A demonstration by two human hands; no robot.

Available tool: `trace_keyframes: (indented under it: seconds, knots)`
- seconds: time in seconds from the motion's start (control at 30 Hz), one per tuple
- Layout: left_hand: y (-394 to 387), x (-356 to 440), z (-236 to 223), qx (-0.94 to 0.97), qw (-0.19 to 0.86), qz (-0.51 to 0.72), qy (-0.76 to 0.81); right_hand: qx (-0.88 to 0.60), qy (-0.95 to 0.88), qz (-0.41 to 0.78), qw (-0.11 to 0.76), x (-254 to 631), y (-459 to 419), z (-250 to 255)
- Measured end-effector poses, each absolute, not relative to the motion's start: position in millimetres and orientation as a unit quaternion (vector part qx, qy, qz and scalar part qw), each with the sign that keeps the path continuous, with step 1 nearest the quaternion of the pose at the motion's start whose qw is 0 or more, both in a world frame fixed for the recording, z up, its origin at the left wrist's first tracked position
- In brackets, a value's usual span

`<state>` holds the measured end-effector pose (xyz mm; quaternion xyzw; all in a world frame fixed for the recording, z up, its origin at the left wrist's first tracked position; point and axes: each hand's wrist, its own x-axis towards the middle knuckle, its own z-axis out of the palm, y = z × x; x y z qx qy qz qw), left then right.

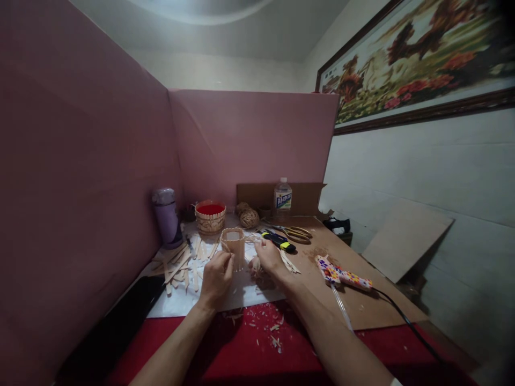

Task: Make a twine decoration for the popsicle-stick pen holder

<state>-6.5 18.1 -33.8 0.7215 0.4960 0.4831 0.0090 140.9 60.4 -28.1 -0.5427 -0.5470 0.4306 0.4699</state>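
Note:
A small cup built from wooden craft sticks (234, 245) stands upright on a white sheet (193, 303). My left hand (216, 279) is curled beside the cup's near left side, fingertips pinched close to its wall. My right hand (269, 259) rests just right of the cup, fingers bent down on the sheet over a small tuft of twine; what it grips is hidden. Loose craft sticks (177, 262) lie scattered to the left.
A patterned glue gun (341, 275) with its cord lies on the cardboard at right. Scissors (296, 234), a yellow-black cutter (278, 240), a twine ball (249, 217), a red-lined basket (210, 216), a water bottle (282, 197) and a purple flask (166, 216) stand behind. Pink panels wall the left and back.

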Motion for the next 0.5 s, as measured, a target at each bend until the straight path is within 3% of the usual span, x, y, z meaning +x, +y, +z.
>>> trace_keyframes:
  seconds: [0.07, 0.23, 0.5]
  knots:
    - [19, -7, -34, 0.72, 0.009, 0.484, 0.497, -0.538, -0.544, 0.454, 0.456, 144, 62, -25]
    - [19, -7, -34, 0.72, 0.007, 0.486, 0.496, -0.586, -0.597, 0.36, 0.413, 156, 73, -13]
    - [19, -7, -33, 0.718, -0.01, 0.488, 0.496, -0.556, -0.638, 0.296, 0.443, 155, 82, -10]
